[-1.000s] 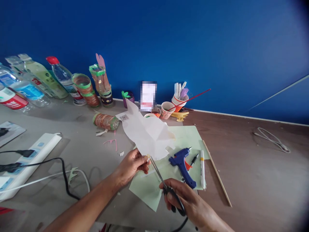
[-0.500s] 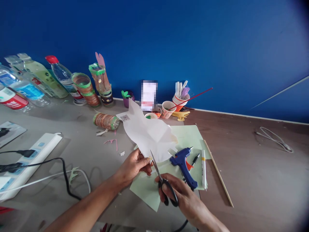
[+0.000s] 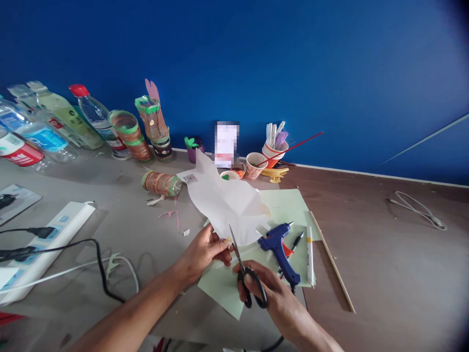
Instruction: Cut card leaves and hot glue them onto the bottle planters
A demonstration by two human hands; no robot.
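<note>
A white sheet of paper (image 3: pixel 223 200) with curved, cut edges and a printed QR code is pinched at its lower edge by my left hand (image 3: pixel 209 249). My right hand (image 3: pixel 271 288) grips black-handled scissors (image 3: pixel 252 288), its fingers in the loops. The scissor blades point up and lie over the paper's lower edge, close to my left fingertips. Pale green paper (image 3: pixel 223 288) lies on the table under both hands. To the right of the scissors rests a blue glue gun (image 3: pixel 282 249) with an orange trigger.
A black pen (image 3: pixel 297 240), a white marker (image 3: pixel 309 259) and a wooden stick (image 3: pixel 333 264) lie at the right. Paper cups (image 3: pixel 256 166) stand by the wall. Bottles (image 3: pixel 54 112) and wrapped jars (image 3: pixel 134 137) line the back left. A power strip (image 3: pixel 69 220) with cords lies left.
My right hand and the scissors have shifted slightly left and up toward my left fingers. The white paper stays almost in place in my left hand.
</note>
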